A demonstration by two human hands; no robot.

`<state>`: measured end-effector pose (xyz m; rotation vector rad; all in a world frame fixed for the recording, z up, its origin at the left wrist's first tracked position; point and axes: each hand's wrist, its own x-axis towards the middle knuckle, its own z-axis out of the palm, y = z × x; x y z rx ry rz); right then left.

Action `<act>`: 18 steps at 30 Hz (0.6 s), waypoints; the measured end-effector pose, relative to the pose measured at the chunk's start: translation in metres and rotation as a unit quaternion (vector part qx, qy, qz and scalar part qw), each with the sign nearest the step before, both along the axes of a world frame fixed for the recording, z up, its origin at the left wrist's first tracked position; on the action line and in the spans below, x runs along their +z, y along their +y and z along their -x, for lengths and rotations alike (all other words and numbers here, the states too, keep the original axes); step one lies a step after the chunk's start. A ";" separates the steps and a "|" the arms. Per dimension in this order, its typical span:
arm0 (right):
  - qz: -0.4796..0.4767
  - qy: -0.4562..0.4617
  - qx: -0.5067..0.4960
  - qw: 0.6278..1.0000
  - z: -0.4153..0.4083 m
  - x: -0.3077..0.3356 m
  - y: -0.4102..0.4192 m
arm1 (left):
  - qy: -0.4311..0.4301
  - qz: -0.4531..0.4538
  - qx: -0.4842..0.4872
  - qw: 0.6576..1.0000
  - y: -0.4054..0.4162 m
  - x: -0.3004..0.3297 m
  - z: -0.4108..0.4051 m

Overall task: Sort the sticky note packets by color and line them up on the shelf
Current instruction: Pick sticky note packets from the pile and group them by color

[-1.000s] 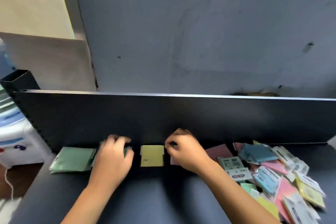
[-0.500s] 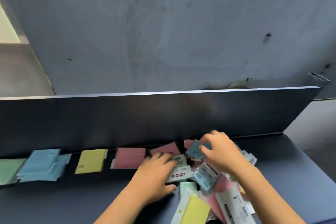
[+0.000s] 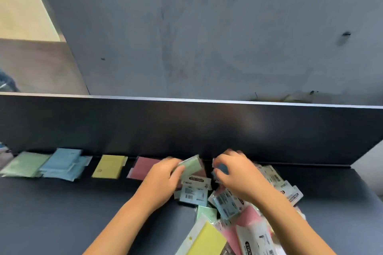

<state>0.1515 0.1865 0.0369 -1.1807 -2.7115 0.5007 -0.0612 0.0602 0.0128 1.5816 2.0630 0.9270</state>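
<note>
Along the back of the dark shelf (image 3: pixel 62 209) lie sorted groups: green packets (image 3: pixel 23 164), blue packets (image 3: pixel 65 163), a yellow packet (image 3: pixel 109 166) and pink packets (image 3: pixel 144 166). A mixed pile of packets (image 3: pixel 234 213) covers the right side. My left hand (image 3: pixel 163 180) holds a green packet (image 3: pixel 190 165) lifted above the pile. My right hand (image 3: pixel 238 174) pinches a blue packet (image 3: pixel 221 168) just to the right of it. Both hands are blurred.
A dark upright back panel (image 3: pixel 186 126) runs behind the shelf, with a grey wall (image 3: pixel 186 37) above it. The shelf's right end (image 3: pixel 364 174) lies past the pile. A yellow packet (image 3: pixel 207 240) lies at the pile's front.
My left hand has lifted a green packet out of the pile, and my right hand still grips its blue packet. The view has swung back a little to the left.
</note>
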 end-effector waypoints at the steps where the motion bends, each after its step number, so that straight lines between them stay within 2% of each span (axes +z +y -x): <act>1: -0.006 -0.009 0.016 1.000 0.004 -0.003 -0.003 | -0.031 -0.013 0.049 0.998 -0.001 0.000 0.004; 4: -0.019 -0.080 0.099 0.992 0.023 -0.015 -0.018 | -0.139 -0.014 0.171 0.975 -0.008 0.007 0.017; 8: -0.053 -0.142 0.161 0.975 0.050 -0.027 -0.033 | -0.284 -0.010 0.246 0.927 -0.023 0.011 0.035; 15: -0.056 -0.202 0.140 0.968 0.074 -0.027 -0.036 | -0.389 0.011 0.262 0.883 -0.052 0.009 0.057; 18: -0.078 -0.222 0.151 0.960 0.078 -0.020 -0.034 | -0.365 0.037 0.242 0.898 -0.058 0.006 0.056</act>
